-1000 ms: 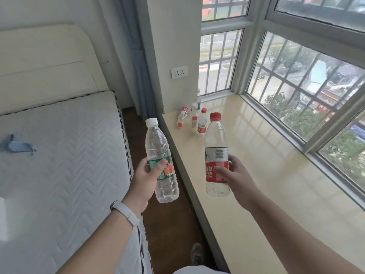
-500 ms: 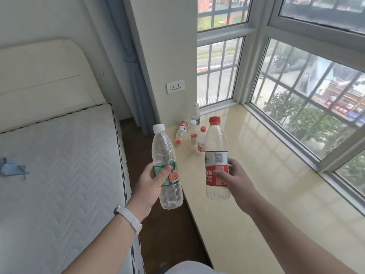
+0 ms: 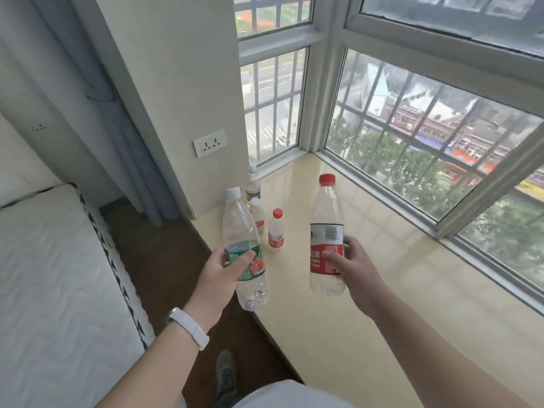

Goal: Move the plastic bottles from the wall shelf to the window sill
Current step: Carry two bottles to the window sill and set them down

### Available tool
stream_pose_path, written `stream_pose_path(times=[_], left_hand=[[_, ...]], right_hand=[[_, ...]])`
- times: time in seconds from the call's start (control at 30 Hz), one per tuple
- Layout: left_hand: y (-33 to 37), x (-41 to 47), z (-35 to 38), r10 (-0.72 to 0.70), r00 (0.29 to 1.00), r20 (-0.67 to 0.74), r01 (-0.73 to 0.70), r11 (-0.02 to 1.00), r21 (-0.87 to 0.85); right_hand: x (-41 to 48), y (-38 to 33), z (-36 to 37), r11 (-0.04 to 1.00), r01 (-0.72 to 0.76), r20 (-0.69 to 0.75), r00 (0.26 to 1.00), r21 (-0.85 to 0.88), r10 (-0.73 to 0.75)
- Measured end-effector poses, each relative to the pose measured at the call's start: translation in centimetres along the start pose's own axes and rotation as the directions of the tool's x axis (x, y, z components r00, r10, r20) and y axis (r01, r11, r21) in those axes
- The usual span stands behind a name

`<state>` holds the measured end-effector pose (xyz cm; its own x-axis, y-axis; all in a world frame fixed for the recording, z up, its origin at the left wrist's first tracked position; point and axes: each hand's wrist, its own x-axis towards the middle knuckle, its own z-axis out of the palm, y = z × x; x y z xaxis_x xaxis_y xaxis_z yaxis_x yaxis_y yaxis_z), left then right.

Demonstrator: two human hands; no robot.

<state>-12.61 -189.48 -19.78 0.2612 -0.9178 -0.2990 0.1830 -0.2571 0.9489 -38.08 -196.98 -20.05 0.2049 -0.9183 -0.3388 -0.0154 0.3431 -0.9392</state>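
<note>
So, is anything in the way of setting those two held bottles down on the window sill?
Nothing visible. The window sill lies bare below the red-label bottle; the green-label bottle hangs at its edge. The small bottles stand farther back.

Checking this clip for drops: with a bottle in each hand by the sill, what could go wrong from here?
1. The left hand holds the green-label bottle at the edge of the window sill, partly over the floor; let go here, it could fall off.
2. The small red-capped bottle and its neighbours stand close ahead; a bottle set down among them might topple them.
The red-label bottle in the right hand is over bare sill, likely safer.
</note>
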Motion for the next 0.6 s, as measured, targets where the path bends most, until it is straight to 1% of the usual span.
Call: stream_pose_path(times=[0.1,0.3,0.47,0.6], left_hand=[[1.9,4.8,-3.7,0.001,0.999,0.036,-0.002,1.0,0.028],[4.3,13.4,-10.5,-0.021,0.996,0.092,0.016,0.998,0.053],[4.6,17.9,-12.6,-0.052,0.985,0.166,0.043,0.998,0.055],[4.8,20.4,-12.6,-0.06,0.968,0.245,0.04,0.996,0.083]], right_hand=[[2.8,-1.2,2.6,1.0,-0.005,-0.075,0.997,0.013,0.006],[8.4,-3.2,8.6,1.0,0.009,-0.15,0.989,0.002,-0.009],[10.1,-2.5,12.2,1.0,-0.01,-0.202,0.979,-0.026,0.005],[10.5,-2.5,12.9,0.998,-0.041,-0.237,0.971,-0.058,0.026]])
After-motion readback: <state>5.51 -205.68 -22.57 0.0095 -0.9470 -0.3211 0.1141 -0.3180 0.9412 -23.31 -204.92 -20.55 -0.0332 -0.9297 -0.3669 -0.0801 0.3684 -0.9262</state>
